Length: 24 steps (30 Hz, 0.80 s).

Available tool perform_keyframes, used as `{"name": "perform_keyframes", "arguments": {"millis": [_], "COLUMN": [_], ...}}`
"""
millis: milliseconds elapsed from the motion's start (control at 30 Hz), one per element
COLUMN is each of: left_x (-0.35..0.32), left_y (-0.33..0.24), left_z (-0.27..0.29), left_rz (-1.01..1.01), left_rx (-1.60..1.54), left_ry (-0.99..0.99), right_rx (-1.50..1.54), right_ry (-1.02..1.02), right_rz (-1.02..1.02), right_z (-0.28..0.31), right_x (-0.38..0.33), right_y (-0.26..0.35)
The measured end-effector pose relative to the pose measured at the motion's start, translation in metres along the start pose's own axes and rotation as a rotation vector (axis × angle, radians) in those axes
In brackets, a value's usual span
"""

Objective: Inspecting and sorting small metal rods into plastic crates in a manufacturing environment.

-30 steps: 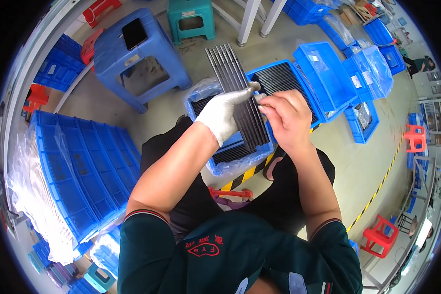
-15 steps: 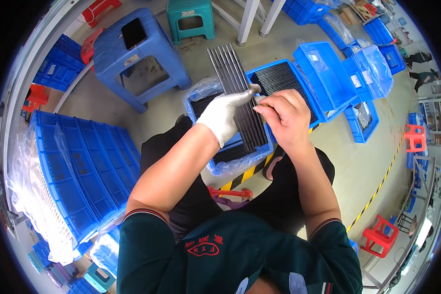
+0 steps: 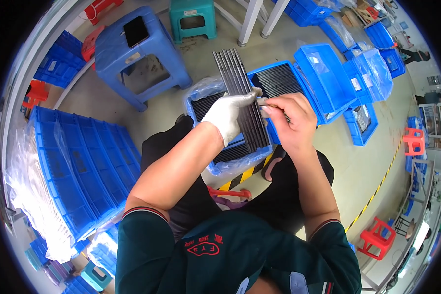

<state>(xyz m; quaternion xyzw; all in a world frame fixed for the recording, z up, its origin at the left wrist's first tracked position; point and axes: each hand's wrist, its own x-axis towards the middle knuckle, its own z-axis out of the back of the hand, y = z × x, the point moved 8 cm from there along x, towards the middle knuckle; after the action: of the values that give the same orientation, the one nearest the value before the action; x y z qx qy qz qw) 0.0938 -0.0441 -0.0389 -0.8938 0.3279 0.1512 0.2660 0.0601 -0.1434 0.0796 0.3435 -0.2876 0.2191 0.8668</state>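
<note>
My left hand (image 3: 229, 115), in a white glove, grips a long dark ribbed tray (image 3: 240, 93) of thin strips and holds it out in front of me. My bare right hand (image 3: 289, 120) pinches a small part at the tray's right edge, thumb and fingers meeting the gloved fingertips. Below the tray sits a blue bin (image 3: 201, 98) lined with clear plastic and filled with dark ribbed trays. A second blue bin (image 3: 279, 78) with similar dark trays lies just right of it.
A blue plastic stool (image 3: 137, 59) with a phone on top stands to the left front, a teal stool (image 3: 193, 17) behind it. Stacked blue crates (image 3: 78, 166) wrapped in plastic fill the left. More blue bins (image 3: 357, 78) and red stools (image 3: 377, 235) lie right.
Both hands stay at the tray's right edge; the right fingers have shifted slightly along it. The tray has barely moved.
</note>
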Motion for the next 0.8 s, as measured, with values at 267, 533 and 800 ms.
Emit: {"name": "perform_keyframes", "arguments": {"millis": [267,533,800], "left_x": [-0.001,0.003,0.001], "left_y": [0.001,0.001,0.0], "left_z": [0.002,0.005,0.007], "left_rz": [0.023,0.001,-0.02], "left_rx": [-0.013,-0.008,0.001], "left_ry": [0.0,0.002,-0.022], "right_rx": [0.046,-0.017,-0.15], "right_ry": [0.081,0.055,0.202], "right_rz": [-0.105,0.01,0.09], "right_z": [-0.013,-0.012,-0.024], "right_x": [-0.003,-0.001,-0.002], "right_y": [-0.014,-0.001,0.01]}}
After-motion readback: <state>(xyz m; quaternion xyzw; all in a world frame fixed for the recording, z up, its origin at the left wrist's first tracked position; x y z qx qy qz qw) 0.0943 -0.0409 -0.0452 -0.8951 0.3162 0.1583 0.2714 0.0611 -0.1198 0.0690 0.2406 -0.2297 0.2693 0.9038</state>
